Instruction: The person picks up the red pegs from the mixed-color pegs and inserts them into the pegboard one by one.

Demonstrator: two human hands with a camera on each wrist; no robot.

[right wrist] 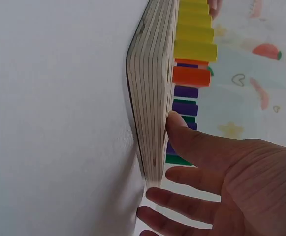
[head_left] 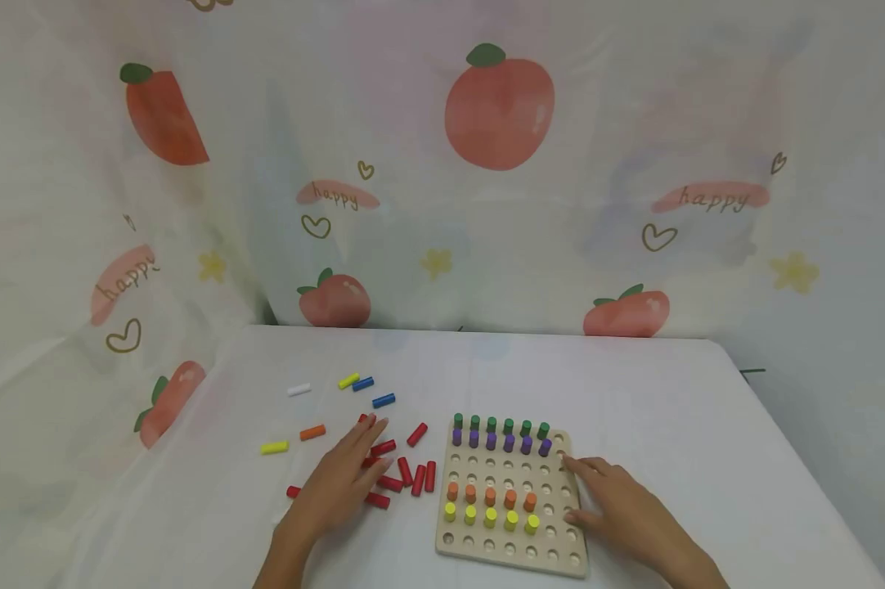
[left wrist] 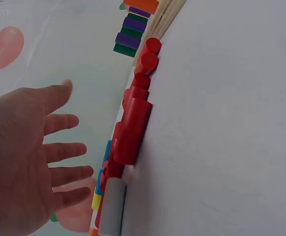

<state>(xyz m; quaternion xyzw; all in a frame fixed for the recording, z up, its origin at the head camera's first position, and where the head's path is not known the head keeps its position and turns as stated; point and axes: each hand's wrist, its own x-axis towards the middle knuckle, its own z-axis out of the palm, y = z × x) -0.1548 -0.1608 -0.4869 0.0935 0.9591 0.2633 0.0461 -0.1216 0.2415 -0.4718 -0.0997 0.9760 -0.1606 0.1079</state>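
A wooden pegboard [head_left: 512, 564] lies on the table. Upright green pegs [head_left: 491, 424] and purple pegs [head_left: 491, 442] fill rows at its far side, with orange pegs [head_left: 490, 496] and yellow pegs [head_left: 490, 518] in rows nearer the front. My right hand [head_left: 626, 511] rests at the board's right edge, its thumb against the edge in the right wrist view and its fingers extended. My left hand [head_left: 339, 483] hovers over loose red pegs [head_left: 389, 483], fingers straight and spread, holding nothing; it hides part of the pile.
Left of the board lie more loose pegs: a white peg [head_left: 298, 390], blue pegs [head_left: 384, 400], a yellow peg [head_left: 275, 447] and an orange peg [head_left: 312, 432]. A printed fruit-pattern cloth [head_left: 501, 245] hangs behind the white table [head_left: 634, 384].
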